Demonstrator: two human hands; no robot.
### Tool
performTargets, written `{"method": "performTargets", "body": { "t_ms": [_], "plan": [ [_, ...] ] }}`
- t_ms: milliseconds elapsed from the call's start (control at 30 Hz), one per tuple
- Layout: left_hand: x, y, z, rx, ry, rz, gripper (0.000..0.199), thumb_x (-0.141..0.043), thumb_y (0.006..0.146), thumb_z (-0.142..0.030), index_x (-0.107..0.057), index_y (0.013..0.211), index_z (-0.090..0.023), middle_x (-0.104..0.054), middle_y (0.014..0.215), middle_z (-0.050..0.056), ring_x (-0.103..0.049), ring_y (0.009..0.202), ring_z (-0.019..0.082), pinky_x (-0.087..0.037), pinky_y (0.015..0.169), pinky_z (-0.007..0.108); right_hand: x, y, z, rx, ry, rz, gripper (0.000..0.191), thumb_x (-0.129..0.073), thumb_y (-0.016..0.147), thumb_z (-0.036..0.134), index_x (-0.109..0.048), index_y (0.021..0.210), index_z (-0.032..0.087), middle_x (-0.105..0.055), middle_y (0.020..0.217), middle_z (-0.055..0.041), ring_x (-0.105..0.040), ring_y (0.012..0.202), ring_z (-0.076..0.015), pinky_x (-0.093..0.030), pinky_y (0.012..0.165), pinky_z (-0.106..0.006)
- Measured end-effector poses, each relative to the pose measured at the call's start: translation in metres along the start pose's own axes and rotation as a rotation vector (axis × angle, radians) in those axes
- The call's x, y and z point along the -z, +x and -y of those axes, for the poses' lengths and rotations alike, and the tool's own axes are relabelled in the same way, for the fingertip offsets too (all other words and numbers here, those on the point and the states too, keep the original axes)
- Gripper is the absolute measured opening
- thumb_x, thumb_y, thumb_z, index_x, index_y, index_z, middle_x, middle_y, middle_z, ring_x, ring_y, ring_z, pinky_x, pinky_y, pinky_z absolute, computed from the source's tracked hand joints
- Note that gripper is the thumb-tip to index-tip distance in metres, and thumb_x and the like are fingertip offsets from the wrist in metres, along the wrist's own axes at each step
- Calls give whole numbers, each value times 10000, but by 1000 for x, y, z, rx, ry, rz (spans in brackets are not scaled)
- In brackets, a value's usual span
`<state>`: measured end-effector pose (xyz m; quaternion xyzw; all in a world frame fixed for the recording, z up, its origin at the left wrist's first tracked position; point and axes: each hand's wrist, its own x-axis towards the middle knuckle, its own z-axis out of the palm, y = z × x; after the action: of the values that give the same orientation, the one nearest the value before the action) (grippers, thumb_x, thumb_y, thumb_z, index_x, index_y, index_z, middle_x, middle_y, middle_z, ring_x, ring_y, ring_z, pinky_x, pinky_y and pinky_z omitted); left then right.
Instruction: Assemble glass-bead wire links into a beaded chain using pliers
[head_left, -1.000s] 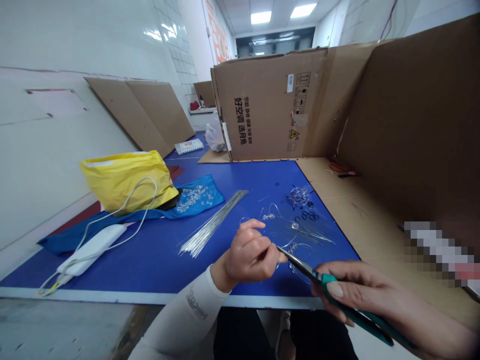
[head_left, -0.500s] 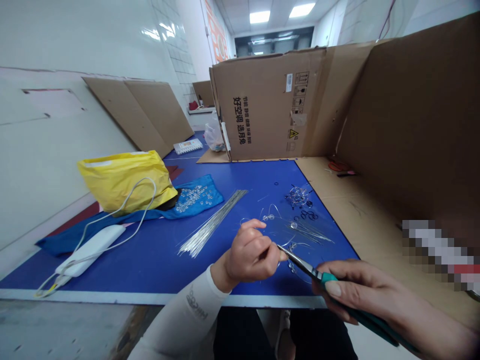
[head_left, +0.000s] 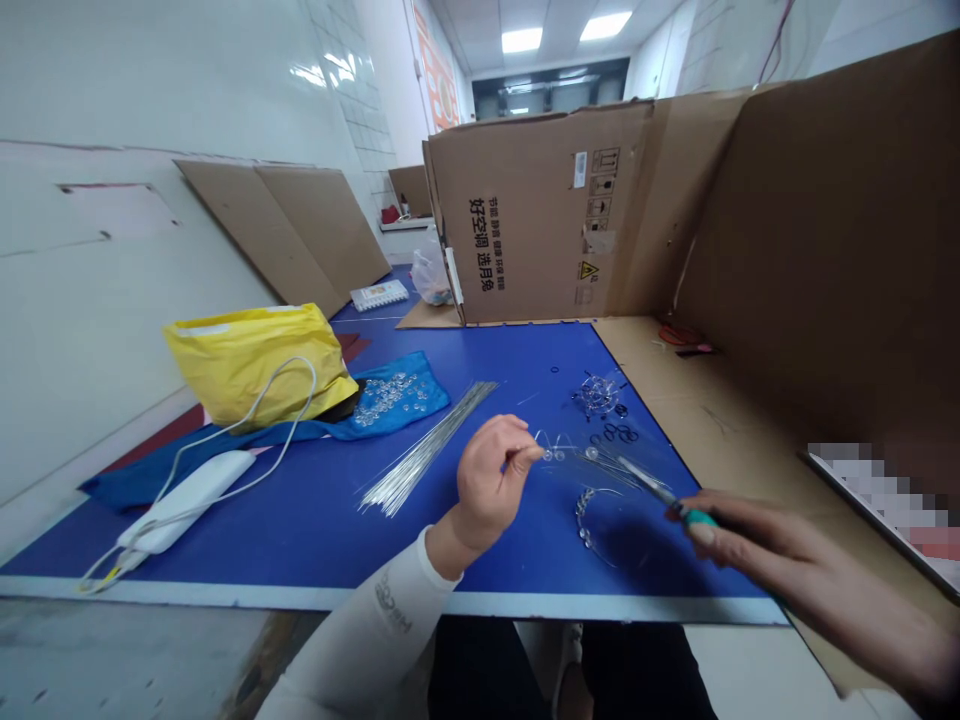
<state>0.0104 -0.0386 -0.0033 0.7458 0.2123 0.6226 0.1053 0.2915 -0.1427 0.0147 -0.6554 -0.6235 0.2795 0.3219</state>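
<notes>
My left hand [head_left: 491, 485] is closed in a pinch above the blue table, thumb against fingers. At its fingertips is a thin beaded wire [head_left: 553, 455] with clear round beads. In my right hand [head_left: 739, 535] is a pair of green-handled pliers [head_left: 652, 488], slightly blurred, its metal jaws pointing left over a few loose wires [head_left: 626, 470]. Between the hands a curved strand of clear beads [head_left: 582, 515] lies on the table. A single clear bead [head_left: 592, 454] sits near the pliers' tip.
A bundle of straight wires [head_left: 427, 455] lies left of my left hand. Clear beads [head_left: 390, 396] rest on blue cloth beside a yellow bag [head_left: 259, 360]. Black rings [head_left: 621, 432] and a tangled clear heap [head_left: 598, 393] lie at right. A white power strip [head_left: 184, 500] and cardboard box [head_left: 540, 220] stand around.
The pliers have moved right, away from my left hand. My left hand has turned and risen slightly to the beaded wire. The curved bead strand now lies uncovered on the table.
</notes>
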Motion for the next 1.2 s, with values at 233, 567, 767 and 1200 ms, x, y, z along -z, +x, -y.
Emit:
{"method": "performTargets", "body": {
  "t_ms": [233, 567, 767, 1200],
  "plan": [
    [-10, -2, 12, 704, -346, -19, 297, -587, 955, -448, -583, 793, -198, -492, 707, -19, -526, 725, 134, -433, 732, 269, 24, 36, -86, -58, -593, -223, 328, -529, 890, 569, -653, 867, 266, -672, 929, -184, -653, 796, -311, -490, 720, -442],
    [-13, 1, 10, 831, -531, -46, 307, -636, 917, -457, -548, 777, -198, -445, 727, -27, -526, 775, 141, -436, 819, 287, 20, 59, -150, -73, -829, -249, 406, -494, 934, 489, -717, 1005, 157, -690, 1050, -244, -655, 956, -386, -482, 794, -461],
    [-13, -2, 14, 781, -507, 0, 299, -610, 941, -453, -563, 786, -203, -450, 727, -24, -537, 782, 143, -440, 818, 293, 13, 58, -104, 107, -608, -315, 456, -478, 966, 498, -698, 1185, 164, -667, 1268, -204, -606, 1183, -377, -475, 944, -503],
    [-9, -5, 13, 543, -322, 0, 350, -601, 925, -525, -590, 764, -215, -555, 699, 6, -560, 742, 167, -469, 767, 327, -76, 53, 65, 826, -20, -276, 213, -545, 985, 207, -674, 1154, 223, -738, 931, -54, -664, 833, -193, -526, 764, -359]
  ]
}}
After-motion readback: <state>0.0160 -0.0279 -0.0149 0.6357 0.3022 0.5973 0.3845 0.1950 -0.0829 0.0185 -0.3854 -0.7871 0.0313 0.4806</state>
